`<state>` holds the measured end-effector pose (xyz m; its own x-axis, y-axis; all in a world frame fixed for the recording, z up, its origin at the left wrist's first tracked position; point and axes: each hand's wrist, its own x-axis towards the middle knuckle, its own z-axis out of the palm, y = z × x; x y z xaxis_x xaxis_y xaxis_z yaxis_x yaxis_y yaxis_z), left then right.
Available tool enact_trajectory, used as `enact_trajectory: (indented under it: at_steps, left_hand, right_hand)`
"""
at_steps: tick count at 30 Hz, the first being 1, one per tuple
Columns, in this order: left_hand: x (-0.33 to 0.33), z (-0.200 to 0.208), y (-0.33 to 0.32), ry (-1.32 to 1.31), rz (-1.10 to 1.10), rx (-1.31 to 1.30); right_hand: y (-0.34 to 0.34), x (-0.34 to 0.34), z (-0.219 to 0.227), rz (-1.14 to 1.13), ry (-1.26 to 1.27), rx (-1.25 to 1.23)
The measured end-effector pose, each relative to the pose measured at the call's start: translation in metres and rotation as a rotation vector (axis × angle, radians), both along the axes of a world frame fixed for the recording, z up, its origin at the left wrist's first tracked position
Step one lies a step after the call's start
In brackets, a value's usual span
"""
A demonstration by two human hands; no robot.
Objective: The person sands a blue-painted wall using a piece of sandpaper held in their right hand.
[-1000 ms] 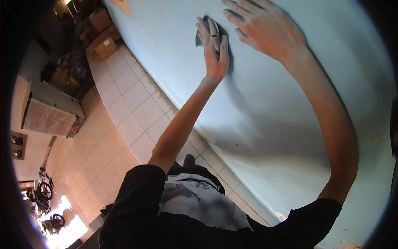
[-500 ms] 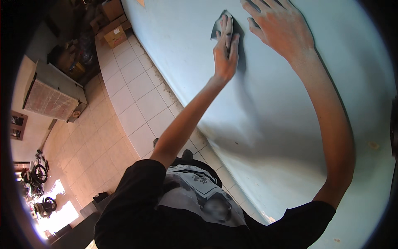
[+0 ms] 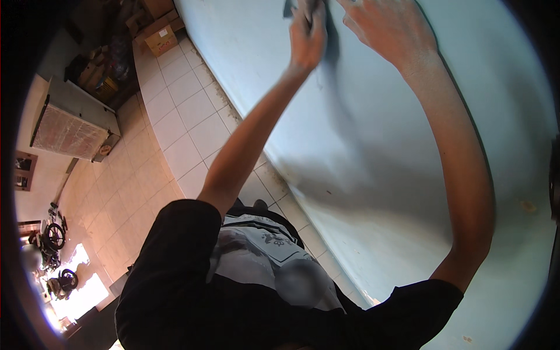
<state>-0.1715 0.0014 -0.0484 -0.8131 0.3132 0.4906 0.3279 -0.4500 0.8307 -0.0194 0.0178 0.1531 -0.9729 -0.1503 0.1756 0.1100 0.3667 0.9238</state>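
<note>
At the top of the head view, my left hand (image 3: 308, 36) presses a dark grey piece of sandpaper (image 3: 288, 9) against the pale blue-white wall (image 3: 373, 146). Its fingertips and most of the sheet are cut off by the upper edge. Just to the right, my right hand (image 3: 392, 28) lies on the same wall with nothing visible in it. The fingers there are stretched out, with some tips beyond the picture. Both arms reach up along the wall, casting soft shadows on it.
Floor tiles (image 3: 184, 119) run along the wall's foot. A cardboard box (image 3: 161, 41) sits at the far left, near a large wrapped cabinet (image 3: 70, 125). Motorbikes (image 3: 54, 236) stand by a bright opening at the lower left. Small tan patches (image 3: 528, 206) mark the wall.
Both hands have shifted up in the view, partly past the upper edge, the left one with the sandpaper. The view itself has moved slightly.
</note>
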Motion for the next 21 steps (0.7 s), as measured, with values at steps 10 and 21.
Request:
enact_trajectory:
  at_steps: [10,21]
  left_hand:
    - [0.059,0.021,-0.013,0.302,0.131,0.003]
    - [0.071,0.007,-0.010,0.315,0.113,0.003]
  right_hand:
    - [0.017,-0.019,-0.014,0.106,0.050,-0.091]
    - [0.016,-0.009,-0.015,-0.012,0.044,-0.012]
